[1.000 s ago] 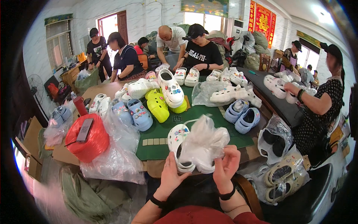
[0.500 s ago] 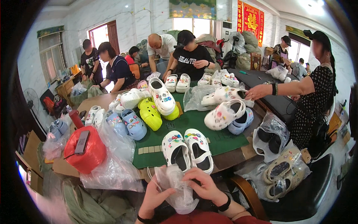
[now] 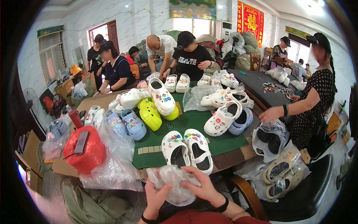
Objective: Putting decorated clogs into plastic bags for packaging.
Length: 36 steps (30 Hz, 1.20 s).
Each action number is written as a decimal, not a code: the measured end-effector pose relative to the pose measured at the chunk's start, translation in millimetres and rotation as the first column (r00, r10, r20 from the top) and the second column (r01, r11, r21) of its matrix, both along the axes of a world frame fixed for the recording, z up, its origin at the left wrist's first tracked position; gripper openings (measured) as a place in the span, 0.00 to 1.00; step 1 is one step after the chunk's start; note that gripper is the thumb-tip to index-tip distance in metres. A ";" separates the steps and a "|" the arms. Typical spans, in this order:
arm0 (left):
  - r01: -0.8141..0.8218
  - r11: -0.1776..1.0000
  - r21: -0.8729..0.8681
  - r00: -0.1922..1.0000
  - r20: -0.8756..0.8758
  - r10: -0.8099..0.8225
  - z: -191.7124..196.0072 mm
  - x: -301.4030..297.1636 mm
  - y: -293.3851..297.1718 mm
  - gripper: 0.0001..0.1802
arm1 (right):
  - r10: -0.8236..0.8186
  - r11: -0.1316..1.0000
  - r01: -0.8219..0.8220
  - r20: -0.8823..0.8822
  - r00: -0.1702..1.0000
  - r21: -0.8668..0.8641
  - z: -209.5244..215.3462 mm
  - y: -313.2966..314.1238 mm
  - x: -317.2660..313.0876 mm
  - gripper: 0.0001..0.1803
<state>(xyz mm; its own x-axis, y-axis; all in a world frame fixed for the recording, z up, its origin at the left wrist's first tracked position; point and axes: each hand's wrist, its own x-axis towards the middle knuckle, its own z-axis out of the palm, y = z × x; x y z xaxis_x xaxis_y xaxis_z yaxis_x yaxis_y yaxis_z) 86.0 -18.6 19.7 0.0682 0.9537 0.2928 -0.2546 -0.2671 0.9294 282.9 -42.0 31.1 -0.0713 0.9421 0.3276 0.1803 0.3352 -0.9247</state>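
- While we are sitting at the table (image 3: 231,158), we are holding a clear plastic bag (image 3: 175,184) low in front of us, just below the table's near edge.
- Our left hand (image 3: 156,198) is gripping the bag from underneath, with the fingers curled into the plastic.
- Our right hand (image 3: 201,186) is lying over the top of the bag, and its fingers are pinching the crumpled plastic.
- We think this goes best if we are pulling the two sides apart gently, finding the open end first and not tearing the thin plastic.
- Two white clogs (image 3: 186,149) with little colourful charms are sitting side by side on the green mat (image 3: 194,123), just beyond the bag, toes pointing away from us.
- Two yellow-green clogs (image 3: 149,114) are lying further back on the mat.
- Two light blue clogs (image 3: 126,125) are resting left of them, partly on loose plastic.
- One red spool of string (image 3: 84,149) is sitting at the left, with one dark flat thing on top.
- Many more white clogs are piling up in the middle of the table; we cannot count them all.
- One person in a dotted black dress at the right is reaching a hand (image 3: 270,114) toward the table.
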 end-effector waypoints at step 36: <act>-0.347 0.926 -0.146 0.803 0.463 0.374 -29.4 -40.8 47.4 0.29 | -0.054 0.998 0.055 0.038 0.998 -0.012 -17.5 3.4 38.2 0.44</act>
